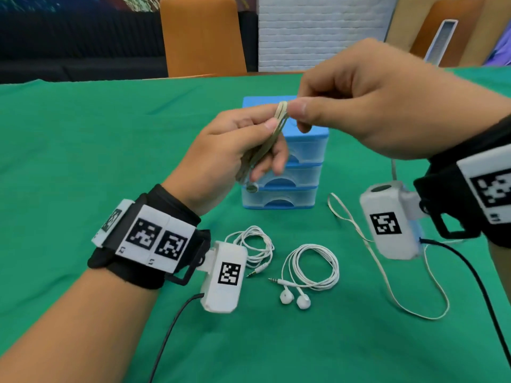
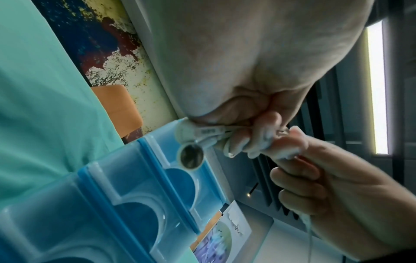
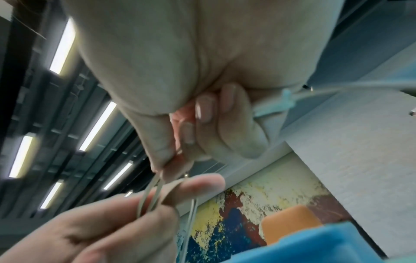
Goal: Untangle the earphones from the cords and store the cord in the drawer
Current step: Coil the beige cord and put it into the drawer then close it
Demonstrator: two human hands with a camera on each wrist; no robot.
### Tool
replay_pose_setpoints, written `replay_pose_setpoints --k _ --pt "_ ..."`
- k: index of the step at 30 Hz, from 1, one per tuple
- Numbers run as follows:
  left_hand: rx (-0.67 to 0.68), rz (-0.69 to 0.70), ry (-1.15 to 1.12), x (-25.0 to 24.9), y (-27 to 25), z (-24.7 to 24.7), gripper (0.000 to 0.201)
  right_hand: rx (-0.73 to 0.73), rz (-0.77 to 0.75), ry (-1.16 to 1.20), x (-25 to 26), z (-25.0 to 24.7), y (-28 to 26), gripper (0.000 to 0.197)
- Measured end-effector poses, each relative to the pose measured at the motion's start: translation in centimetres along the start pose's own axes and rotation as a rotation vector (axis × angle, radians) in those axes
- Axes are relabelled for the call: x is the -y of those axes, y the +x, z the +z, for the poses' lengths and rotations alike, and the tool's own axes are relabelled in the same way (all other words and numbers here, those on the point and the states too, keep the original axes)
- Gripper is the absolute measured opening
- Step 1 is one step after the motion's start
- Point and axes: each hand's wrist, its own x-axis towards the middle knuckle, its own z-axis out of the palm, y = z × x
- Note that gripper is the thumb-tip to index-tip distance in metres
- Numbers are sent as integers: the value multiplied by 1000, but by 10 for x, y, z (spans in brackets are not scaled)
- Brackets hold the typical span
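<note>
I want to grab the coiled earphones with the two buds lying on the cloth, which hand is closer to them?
Left. The left hand is raised up-left of the coiled earphones; the right hand is higher and farther back.

At frame centre, the left hand (image 1: pixel 221 150) and right hand (image 1: pixel 367 106) pinch a folded earphone cord (image 1: pixel 272 134). Two coiled white earphones (image 1: pixel 307 269) lie lower centre.

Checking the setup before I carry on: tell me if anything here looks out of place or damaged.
Nothing looks damaged. One loose cord sprawls uncoiled across the cloth at right, unlike the two neat coils up front. All the drawers are shut. Both hands pinch a folded earphone bundle in the air.
</note>
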Motion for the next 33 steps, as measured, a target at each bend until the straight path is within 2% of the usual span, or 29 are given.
replay_pose_setpoints --k 2,7,12,17,19,22,28,31,33 --pt "-6 -6 17 -4 0 0 28 -66 5 21 -3 5 -2 33" --pt "1 -5 91 -6 2 4 43 -169 19 43 -18 18 -6 32" --pt "78 -111 6 -3 -2 -1 34 -113 30 117 -25 21 -9 34" --pt "83 -79 -193 -4 -3 3 33 -64 69 471 -30 35 -14 35" --pt "54 -57 -245 -5 -1 3 33 -83 103 519 -31 40 -14 34" --pt "-37 -23 -329 -8 1 1 35 -59 127 484 -31 45 -15 33" --pt "-262 22 -579 -12 4 0 35 100 127 278 -20 58 -21 29" --pt "-312 15 -484 -8 5 0 42 126 98 186 -9 51 -23 28" --pt "-263 16 -297 -7 5 4 45 136 71 143 -3 43 -23 26"
